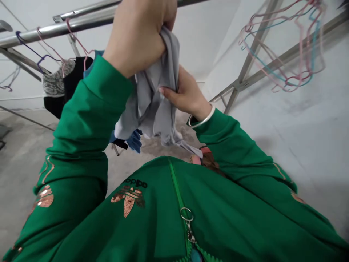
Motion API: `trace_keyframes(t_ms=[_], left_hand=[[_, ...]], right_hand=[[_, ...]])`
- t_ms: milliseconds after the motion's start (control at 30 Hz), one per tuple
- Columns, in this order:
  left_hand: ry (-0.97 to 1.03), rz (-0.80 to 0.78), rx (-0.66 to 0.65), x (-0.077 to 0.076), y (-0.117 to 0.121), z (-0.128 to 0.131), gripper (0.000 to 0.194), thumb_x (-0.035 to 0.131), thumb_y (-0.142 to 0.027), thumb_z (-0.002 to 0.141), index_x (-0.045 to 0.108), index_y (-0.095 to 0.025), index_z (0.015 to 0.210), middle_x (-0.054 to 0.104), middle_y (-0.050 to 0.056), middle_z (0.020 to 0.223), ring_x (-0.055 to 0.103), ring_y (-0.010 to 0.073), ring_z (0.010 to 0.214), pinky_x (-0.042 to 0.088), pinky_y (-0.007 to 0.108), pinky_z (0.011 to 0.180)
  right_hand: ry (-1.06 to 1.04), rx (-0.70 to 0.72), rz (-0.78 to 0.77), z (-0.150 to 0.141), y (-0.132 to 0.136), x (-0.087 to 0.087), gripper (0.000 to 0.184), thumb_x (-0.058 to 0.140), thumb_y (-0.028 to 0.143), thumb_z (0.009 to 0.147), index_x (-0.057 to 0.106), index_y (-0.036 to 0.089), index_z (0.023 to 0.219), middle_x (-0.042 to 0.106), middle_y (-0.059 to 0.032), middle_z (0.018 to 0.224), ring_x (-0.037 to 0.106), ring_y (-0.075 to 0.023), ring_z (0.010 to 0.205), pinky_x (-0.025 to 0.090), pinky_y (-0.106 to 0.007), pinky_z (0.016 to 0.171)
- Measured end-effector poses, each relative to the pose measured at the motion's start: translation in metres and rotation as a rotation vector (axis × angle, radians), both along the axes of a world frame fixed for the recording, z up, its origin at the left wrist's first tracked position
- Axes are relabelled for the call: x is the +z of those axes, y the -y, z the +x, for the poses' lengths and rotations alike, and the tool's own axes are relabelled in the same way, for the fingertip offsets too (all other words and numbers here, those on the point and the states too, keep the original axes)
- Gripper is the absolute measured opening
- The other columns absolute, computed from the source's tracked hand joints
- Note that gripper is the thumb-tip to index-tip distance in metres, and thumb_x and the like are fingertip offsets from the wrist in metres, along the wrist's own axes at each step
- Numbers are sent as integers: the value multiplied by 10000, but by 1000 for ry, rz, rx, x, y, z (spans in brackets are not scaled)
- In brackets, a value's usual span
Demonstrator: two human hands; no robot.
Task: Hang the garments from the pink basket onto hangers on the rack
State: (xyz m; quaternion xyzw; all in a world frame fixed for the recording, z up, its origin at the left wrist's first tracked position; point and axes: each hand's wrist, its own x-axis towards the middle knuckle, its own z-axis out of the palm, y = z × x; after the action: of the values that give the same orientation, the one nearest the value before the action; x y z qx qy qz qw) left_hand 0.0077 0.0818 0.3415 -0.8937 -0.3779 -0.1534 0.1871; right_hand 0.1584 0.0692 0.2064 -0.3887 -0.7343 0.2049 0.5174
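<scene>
Two grips are closed on one grey cloth garment (152,105), held up in the air. Far left, hung clothes (65,82) sit on a steel rail (62,25). The left grip (139,36) is clamped as a fist on the bunched top; the right grip (188,92) pinches the folds lower down. I judge the fabric light, soft and limp; the gathered folds offer the surest hold. Far right, pink and blue wire hangers (283,47) hang.

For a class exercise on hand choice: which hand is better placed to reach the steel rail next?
Left, probably: the left hand is up beside the steel rail, though clenched on the gray cloth; the right hand sits lower.
</scene>
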Motion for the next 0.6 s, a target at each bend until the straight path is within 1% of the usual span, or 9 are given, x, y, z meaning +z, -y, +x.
trace_keyframes(t_ms=[67,100,167,200,300,367,433,500,600], left_hand=[[38,-65,31,-14,-9,-16,310,516,-94,733,664,-82,1006,497,-3,840,610,279,1087,455,488,963],[66,-126,55,-24,-17,-29,241,586,-124,745,674,-84,965,503,-13,795,632,249,1012,472,477,952],[109,-302,109,-45,-35,-59,161,710,-217,745,691,-95,848,489,-42,661,621,171,803,507,458,910],[114,-407,139,-56,-44,-75,140,724,-229,753,696,-100,801,490,-53,609,576,132,702,518,446,885],[181,-608,178,-79,-61,-115,138,738,-212,753,711,-92,816,566,-72,603,481,62,600,518,420,874],[254,-698,214,-84,-67,-135,237,774,-187,706,700,-46,882,610,-75,633,497,40,630,494,433,925],[307,-807,289,-82,-70,-150,327,805,-157,657,676,0,913,635,-69,650,530,32,658,473,459,962],[337,-877,337,-79,-71,-163,359,825,-161,628,667,1,907,650,-63,667,552,33,649,492,461,943],[369,-836,248,-77,-70,-182,433,869,-276,557,679,-49,873,660,-58,682,553,47,627,533,460,879]], right_hand=[[-7,-59,-9,-1,-10,-4,163,684,318,778,584,232,874,650,-8,857,578,-178,848,500,-349,826],[-24,-79,-9,2,-14,-4,83,651,260,792,578,224,784,628,3,757,558,-156,757,495,-326,755],[-52,-94,10,12,-18,-1,111,615,162,779,567,217,696,587,14,662,505,-124,650,454,-289,654],[-46,-88,22,16,-18,3,127,611,129,764,573,219,684,583,15,653,490,-116,630,431,-280,626],[50,-65,37,22,-15,16,160,612,78,732,600,228,679,579,20,653,475,-106,621,381,-269,589],[119,-67,41,22,-14,25,164,606,63,722,617,220,678,566,27,642,465,-98,626,357,-261,582],[135,-88,61,22,-16,35,148,596,54,715,640,193,687,563,26,648,455,-85,633,335,-256,594],[110,-112,104,24,-18,45,114,598,58,700,662,152,702,563,18,664,442,-72,633,308,-251,598],[159,-151,168,25,-19,61,94,600,108,703,688,112,738,532,13,669,415,-60,624,270,-243,591]])
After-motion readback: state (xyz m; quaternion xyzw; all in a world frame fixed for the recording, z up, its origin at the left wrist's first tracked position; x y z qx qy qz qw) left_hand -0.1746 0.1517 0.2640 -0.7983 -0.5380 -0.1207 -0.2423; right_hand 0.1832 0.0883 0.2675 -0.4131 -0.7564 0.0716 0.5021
